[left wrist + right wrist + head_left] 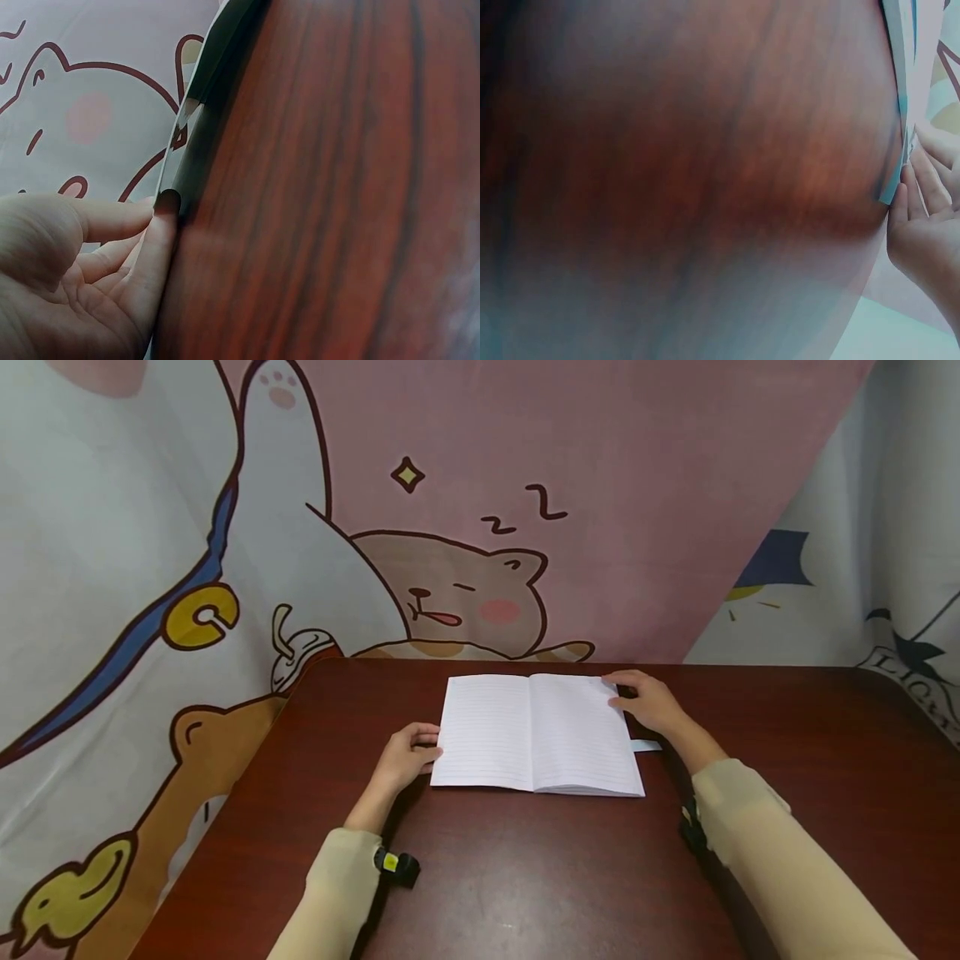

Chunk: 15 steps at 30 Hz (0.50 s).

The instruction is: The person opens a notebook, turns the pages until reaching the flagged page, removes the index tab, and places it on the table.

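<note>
An open notebook [487,735] with white lined pages lies on the dark red-brown table, spread to both sides of its middle fold. My left hand [405,756] pinches its left edge; in the left wrist view the thumb [112,220] is on the page side and a fingertip is under the cover. At the upper right edge, my right hand [651,700] holds the pages and cover between thumb and fingers. Below that hand, a pale blue strip [647,746] sticks out from the right side. The right wrist view shows the fingers [928,180] close beside this strip.
The wooden table [465,877] reaches back to a cloth backdrop [637,527] printed with cartoon animals. Black wrist cameras are strapped on both sleeved forearms, the left one [397,867] near the tabletop.
</note>
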Available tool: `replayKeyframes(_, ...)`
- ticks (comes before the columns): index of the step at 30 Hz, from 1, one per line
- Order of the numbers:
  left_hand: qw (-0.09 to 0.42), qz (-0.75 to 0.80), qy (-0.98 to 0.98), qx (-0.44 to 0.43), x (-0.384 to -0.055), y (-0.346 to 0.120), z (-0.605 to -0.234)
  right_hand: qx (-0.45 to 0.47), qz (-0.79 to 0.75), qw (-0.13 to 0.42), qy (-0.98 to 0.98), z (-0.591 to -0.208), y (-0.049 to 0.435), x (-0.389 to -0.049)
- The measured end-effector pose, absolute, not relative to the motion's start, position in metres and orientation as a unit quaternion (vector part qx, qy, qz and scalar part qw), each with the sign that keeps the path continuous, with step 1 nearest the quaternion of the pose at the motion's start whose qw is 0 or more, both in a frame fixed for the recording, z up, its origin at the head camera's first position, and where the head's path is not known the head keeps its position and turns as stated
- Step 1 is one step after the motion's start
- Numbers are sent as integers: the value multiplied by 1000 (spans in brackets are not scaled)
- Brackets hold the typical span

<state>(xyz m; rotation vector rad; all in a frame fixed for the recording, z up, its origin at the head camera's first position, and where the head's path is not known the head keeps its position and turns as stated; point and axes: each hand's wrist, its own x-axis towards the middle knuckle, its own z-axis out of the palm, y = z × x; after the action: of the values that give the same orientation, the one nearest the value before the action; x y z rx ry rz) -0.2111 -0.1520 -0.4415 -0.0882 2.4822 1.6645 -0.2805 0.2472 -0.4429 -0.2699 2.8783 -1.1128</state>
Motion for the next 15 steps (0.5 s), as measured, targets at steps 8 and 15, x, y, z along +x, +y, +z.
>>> replayKeyframes(8,78,555,827,-39,-212,-151,-441,-84,-346,26,934,-444,245,-282)
replayKeyframes(15,78,560,825,-30,-209,-151,-437,-86,-349,27,933,-443,244,-282)
